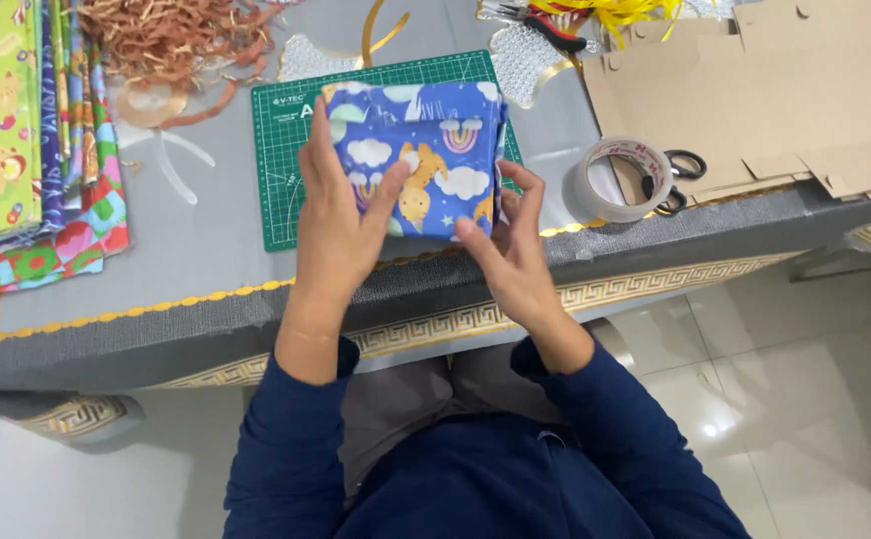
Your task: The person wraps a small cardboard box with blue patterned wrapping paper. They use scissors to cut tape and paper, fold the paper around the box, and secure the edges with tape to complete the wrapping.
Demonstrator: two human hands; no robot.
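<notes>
A box wrapped in blue paper with clouds and rainbows [425, 150] lies on a green cutting mat [281, 190] on the grey table. My left hand [340, 225] lies flat over the box's left side, thumb pressing the paper near the middle. My right hand [505, 250] touches the box's near right corner with its fingertips, pinching the folded paper edge there.
A stack of coloured wrapping sheets [16, 140] lies at the left. Shredded brown paper [176, 40] sits at the back. A roll of clear tape [620, 178], black scissors [680, 175] and flat cardboard pieces [775, 90] lie at the right. Pliers [545, 25] are at the back.
</notes>
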